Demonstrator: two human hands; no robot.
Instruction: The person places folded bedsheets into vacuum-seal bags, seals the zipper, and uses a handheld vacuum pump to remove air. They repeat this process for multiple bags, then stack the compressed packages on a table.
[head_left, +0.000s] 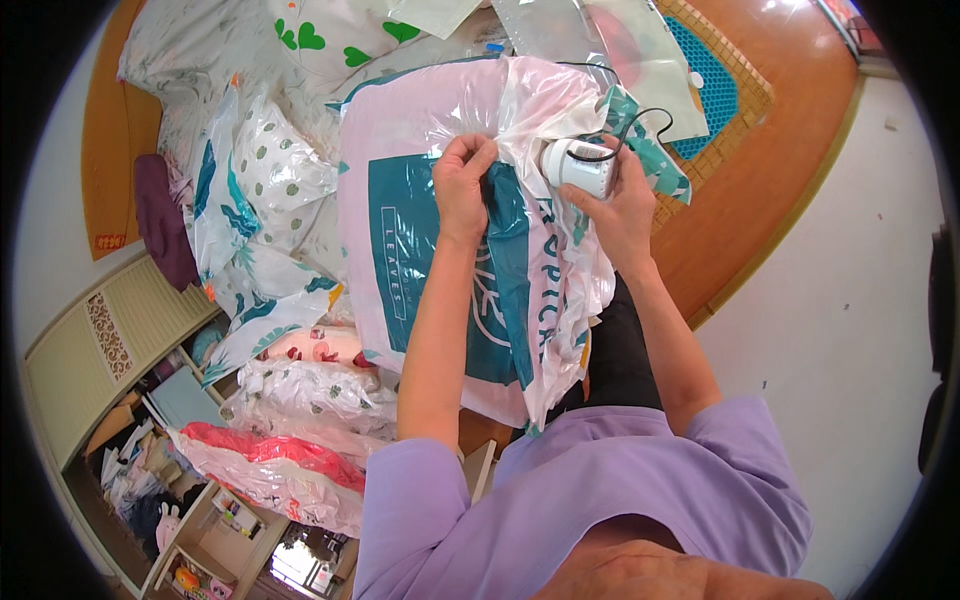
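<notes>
A large, puffed-up plastic storage bag (405, 124), pink with a dark teal panel and printed lettering, lies before me. My left hand (463, 184) pinches the film near the bag's gathered side, with thumb and forefinger together. In my right hand (626, 206) is a white cylindrical device, probably an electric air pump (589, 176), tilted with one end towards the bag. A black cord (661, 111) loops over the device and runs behind it. Crumpled plastic (570, 277) bunches along the right side of the bag. Whether the device touches the bag cannot be made out.
Patterned plastic bags (281, 172) lie on the left, with more filled bags (315, 390) below them. An open cabinet (202, 532) stands at lower left. Beyond the bag are a heart-print cloth (330, 37), a woven mat (739, 71) and a wooden edge (795, 150).
</notes>
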